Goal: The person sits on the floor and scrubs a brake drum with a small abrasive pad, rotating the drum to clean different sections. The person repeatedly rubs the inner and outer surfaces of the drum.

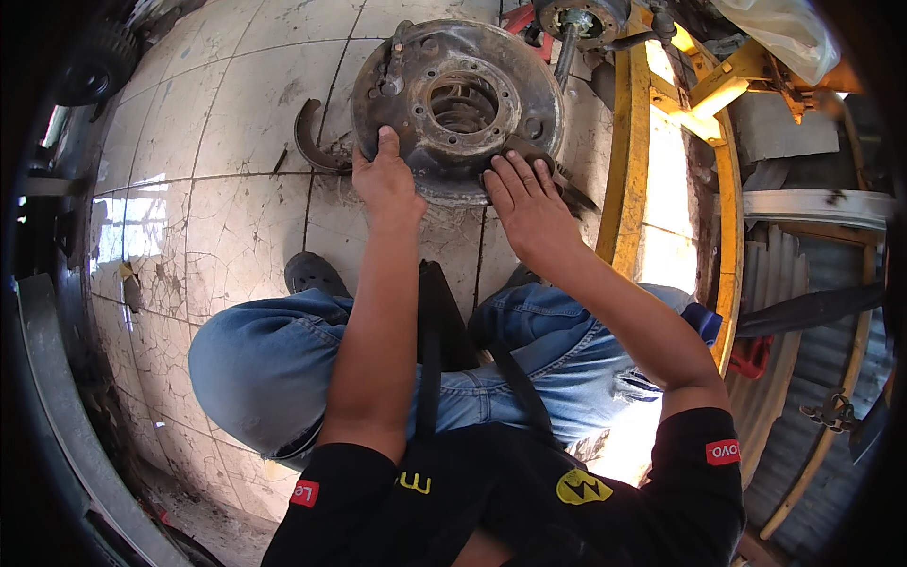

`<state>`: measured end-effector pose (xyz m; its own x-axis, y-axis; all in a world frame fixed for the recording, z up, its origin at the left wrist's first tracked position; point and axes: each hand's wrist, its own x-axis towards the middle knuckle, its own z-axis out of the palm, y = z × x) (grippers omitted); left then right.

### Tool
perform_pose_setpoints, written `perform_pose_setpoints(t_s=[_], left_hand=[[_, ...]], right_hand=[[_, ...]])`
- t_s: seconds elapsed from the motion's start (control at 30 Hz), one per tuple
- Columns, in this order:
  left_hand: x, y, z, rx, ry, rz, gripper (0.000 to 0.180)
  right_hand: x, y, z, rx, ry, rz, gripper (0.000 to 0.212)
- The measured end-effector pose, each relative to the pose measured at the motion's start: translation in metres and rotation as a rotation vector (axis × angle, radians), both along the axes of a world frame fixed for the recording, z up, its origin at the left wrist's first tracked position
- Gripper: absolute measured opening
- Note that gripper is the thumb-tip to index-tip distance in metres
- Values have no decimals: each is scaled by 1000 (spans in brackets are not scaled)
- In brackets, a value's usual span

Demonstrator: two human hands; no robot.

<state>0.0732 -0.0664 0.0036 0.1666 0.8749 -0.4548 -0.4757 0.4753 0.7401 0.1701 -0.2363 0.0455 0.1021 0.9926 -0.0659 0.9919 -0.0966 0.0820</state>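
A round, greasy dark metal brake backing plate (444, 168) with a ring of bolt holes is in front of me. A coil spring (461, 109) shows through its centre opening. My left hand (385, 181) grips its near left rim, thumb on top and fingers out of sight beneath. At the near right rim, my right hand (531, 210) lies with its fingers stretched over a dark curved piece (532, 153), which looks like a brake shoe; the thumb is hidden. Left of the plate, a loose curved brake shoe (310, 142) lies on the floor.
A yellow metal frame (624, 180) runs close along my right. Behind the plate stand a hub-like metal part (581, 21) and a red object (520, 19). The tiled floor (246, 123) is cracked. A tyre (94, 57) sits at the far left, and corrugated sheet (827, 321) at right.
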Motion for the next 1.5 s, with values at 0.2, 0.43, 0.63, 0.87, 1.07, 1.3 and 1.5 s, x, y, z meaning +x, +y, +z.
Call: perform_pose_setpoints(t_s=[0.2, 0.43, 0.63, 0.87, 1.07, 1.3, 1.5], left_hand=[[1, -2, 5, -17, 46, -14, 41], [1, 0, 5, -26, 64, -8, 48], [-3, 2, 1, -111, -12, -5, 42], [-44, 35, -24, -276, -580, -403, 46], [-50, 39, -33, -247, -554, -398, 42], [-38, 17, -32, -238, -539, -344, 42], [-19, 19, -42, -251, -535, -348, 38]], right_hand=[[-12, -9, -4, 88, 31, 73, 52], [-18, -3, -3, 117, 91, 32, 50], [7, 5, 7, 152, 115, 31, 41], [18, -2, 15, 117, 144, 92, 38], [26, 0, 14, 122, 175, 125, 40], [-10, -14, -3, 76, 373, 220, 44], [1, -18, 6, 37, 276, 129, 56]])
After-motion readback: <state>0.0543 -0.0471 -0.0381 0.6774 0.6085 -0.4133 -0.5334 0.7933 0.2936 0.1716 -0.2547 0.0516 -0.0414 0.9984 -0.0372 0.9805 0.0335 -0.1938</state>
